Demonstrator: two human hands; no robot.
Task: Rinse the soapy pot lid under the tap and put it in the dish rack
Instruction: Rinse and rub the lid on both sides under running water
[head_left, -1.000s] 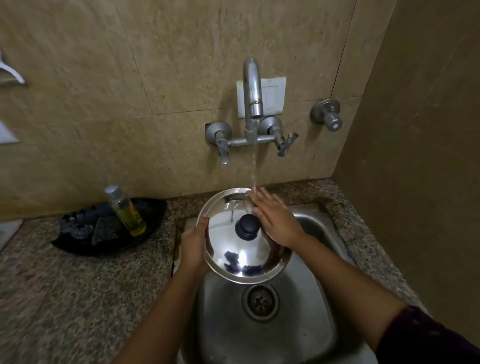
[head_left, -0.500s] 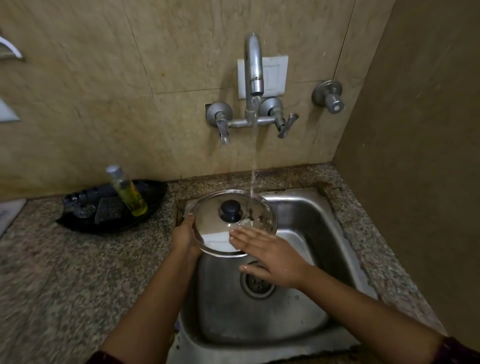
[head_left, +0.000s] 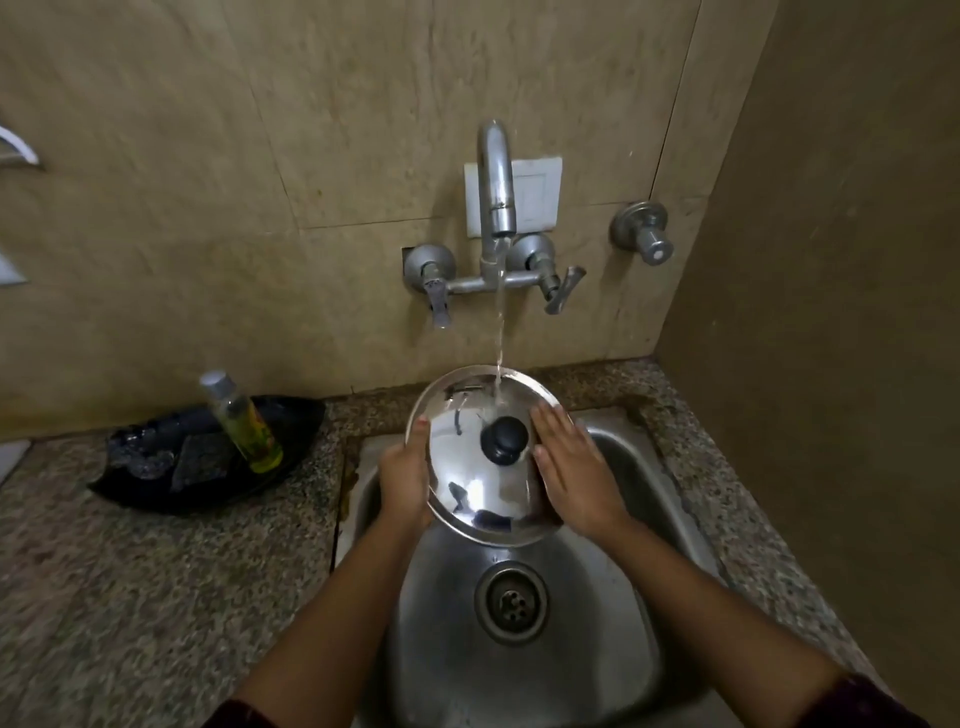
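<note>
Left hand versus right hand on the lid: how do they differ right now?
The left hand grips the pot lid at its left rim, thumb over the edge; the right hand lies flat and open on its right side. The left supports it; the right seems to be rubbing it. Both touch the lid under the water stream, above the sink.

A speckled granite counter (head_left: 156, 597) surrounds the steel sink (head_left: 649, 597). Left of the gripped lid, 1 black tray (head_left: 156, 488) lies on it.
</note>
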